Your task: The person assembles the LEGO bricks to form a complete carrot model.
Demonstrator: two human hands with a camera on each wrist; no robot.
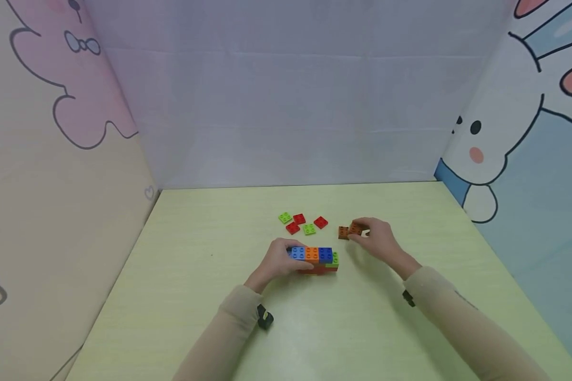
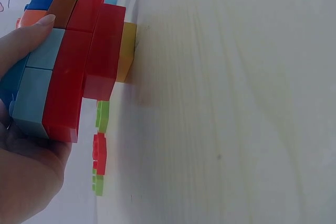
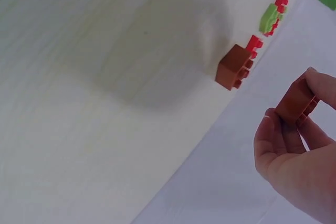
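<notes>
Here, at the head frame's lower centre, we see a multicoloured brick stack point(image 1: 320, 256) gripped in the left hand point(image 1: 279, 259). To its upper right, the right hand point(image 1: 377, 241) narrowly pinches a brown toy brick point(image 3: 295, 103), apart from another brown brick point(image 3: 234, 67).

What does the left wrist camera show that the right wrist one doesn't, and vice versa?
Only left wrist: the left hand gripping the brick stack, and its yellow brick.
Only right wrist: a brown brick pinched by the right hand, and a second brown brick on the table.
Both: the table, loose red and green bricks, and apparently the stack, just a corner in the right wrist view.
</notes>
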